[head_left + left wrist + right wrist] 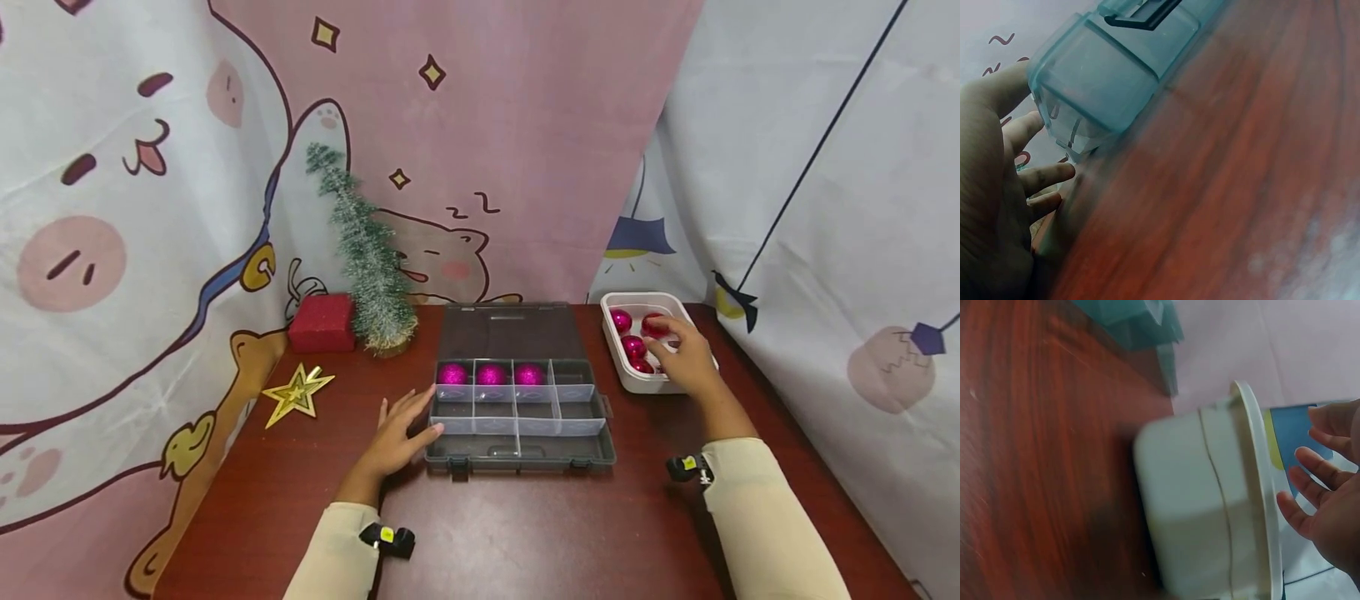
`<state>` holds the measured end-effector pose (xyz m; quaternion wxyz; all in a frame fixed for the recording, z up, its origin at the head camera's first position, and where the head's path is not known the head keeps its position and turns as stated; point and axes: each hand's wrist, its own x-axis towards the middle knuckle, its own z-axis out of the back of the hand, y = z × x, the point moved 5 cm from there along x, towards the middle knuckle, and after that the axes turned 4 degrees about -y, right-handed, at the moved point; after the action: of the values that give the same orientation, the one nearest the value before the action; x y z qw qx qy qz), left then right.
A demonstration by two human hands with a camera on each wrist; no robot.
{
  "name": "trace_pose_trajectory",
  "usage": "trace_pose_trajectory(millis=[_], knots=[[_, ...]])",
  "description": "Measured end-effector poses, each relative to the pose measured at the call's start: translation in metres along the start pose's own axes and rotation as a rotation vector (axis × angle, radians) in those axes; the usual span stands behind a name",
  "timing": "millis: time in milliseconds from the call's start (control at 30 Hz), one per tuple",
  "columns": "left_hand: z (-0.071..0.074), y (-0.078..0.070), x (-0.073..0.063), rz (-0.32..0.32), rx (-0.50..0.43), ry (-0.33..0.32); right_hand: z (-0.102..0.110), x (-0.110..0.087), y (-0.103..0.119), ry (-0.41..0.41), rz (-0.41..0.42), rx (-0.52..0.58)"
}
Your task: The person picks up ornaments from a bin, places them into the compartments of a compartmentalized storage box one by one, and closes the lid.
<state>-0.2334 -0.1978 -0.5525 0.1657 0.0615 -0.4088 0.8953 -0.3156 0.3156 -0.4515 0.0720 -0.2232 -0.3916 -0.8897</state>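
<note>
A dark clear compartment box (519, 454) stands on the table with its lid folded back. Three glittery magenta balls (491, 375) occupy compartments of its back row. My left hand (397, 437) rests against the box's left side, fingers extended. In the left wrist view, that hand's fingers (1041, 178) lie along the box's end wall (1097, 81). On the right, my right hand (686, 358) hovers over a white tub (630, 382) containing several shiny pinkish-red balls (633, 347). The right wrist view shows its fingers (1319, 472) spread loosely above the tub's rim, with nothing visible in them.
A small frosted Christmas tree (371, 258) stands at the back left, beside a red block (322, 323). Nearer, a gold star (297, 393) lies on the table. Patterned cloth (525, 150) hangs behind and along both sides.
</note>
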Motion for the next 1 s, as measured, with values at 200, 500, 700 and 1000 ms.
trace_pose_trajectory(millis=[200, 500, 700, 1000], knots=[[0.000, 0.000, -0.001, 0.010, 0.003, 0.002, 0.016, 0.009, -0.017, 0.096, -0.152, 0.024], [-0.001, 0.000, 0.000, -0.044, -0.024, -0.053, 0.029, 0.022, -0.034, 0.248, -0.169, -0.055], [-0.003, 0.004, 0.001, -0.076, -0.037, -0.077, 0.026, 0.025, -0.041, 0.320, -0.190, -0.122], [-0.004, 0.007, 0.001, -0.030, -0.004, -0.027, 0.018, 0.023, -0.046, 0.377, -0.196, -0.186]])
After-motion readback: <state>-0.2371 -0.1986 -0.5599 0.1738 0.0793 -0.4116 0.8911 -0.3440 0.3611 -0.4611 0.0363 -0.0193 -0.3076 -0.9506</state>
